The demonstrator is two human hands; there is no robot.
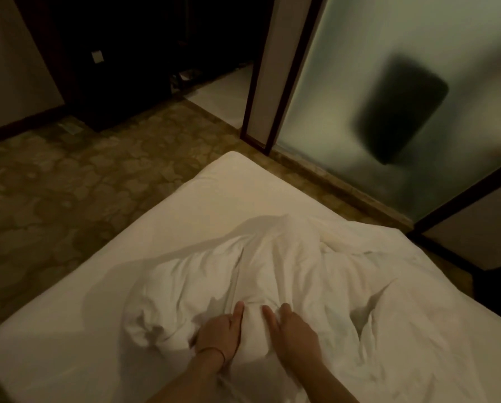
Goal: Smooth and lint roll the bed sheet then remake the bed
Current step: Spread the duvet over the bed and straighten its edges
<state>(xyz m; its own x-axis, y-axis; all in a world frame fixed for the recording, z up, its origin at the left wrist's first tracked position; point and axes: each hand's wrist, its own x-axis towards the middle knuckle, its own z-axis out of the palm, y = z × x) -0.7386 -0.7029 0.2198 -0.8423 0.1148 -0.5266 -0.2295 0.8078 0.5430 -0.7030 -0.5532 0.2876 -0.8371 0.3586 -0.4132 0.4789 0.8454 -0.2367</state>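
A white bed sheet covers the mattress, whose corner points away from me. On it lies a crumpled white duvet, bunched into a heap in the middle. My left hand grips a fold of the duvet, its fingers buried in the cloth and the thumb lying along the top. My right hand holds the same bunch from the right side, fingers curled into the fabric. The two hands sit close together at the near edge of the heap. No lint roller is in view.
Patterned brown carpet runs along the left of the bed. A frosted glass panel in a dark frame stands close to the bed's far right side. A dark doorway opens at the back, with pale tiled floor beyond.
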